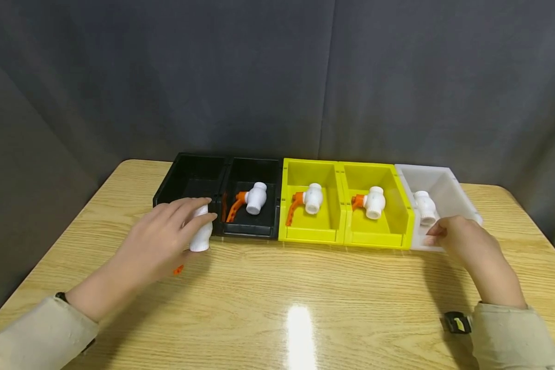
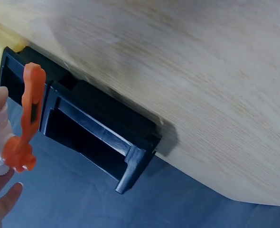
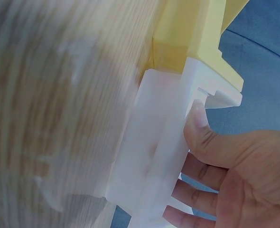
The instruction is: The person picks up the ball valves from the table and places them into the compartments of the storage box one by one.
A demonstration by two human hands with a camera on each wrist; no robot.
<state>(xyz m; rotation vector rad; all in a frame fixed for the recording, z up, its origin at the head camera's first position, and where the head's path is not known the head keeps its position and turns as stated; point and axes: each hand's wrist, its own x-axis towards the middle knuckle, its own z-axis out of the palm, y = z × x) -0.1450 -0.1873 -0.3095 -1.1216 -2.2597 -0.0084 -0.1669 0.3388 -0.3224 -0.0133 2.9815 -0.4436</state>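
My left hand (image 1: pixel 164 236) holds a white plastic ball valve (image 1: pixel 201 234) with an orange lever handle (image 2: pixel 32 104), in front of the leftmost black bin (image 1: pixel 185 177). The valve body stands upright between thumb and fingers. On the right, my right hand (image 1: pixel 474 246) reaches over the low front wall of the white bin (image 1: pixel 460 198). Its fingertips are right at the lower end of another white valve (image 1: pixel 425 207) lying inside. In the right wrist view the thumb (image 3: pixel 199 121) lies at the bin's lip and the fingertips go out of sight behind the wall; I cannot tell what they grip.
Between the hands, a second black bin (image 1: pixel 248 231) and two yellow bins (image 1: pixel 311 235) (image 1: pixel 376 239) each hold a white valve with an orange handle. The bins stand side by side on a wooden table (image 1: pixel 259 308), before a dark curtain (image 1: pixel 259 77).
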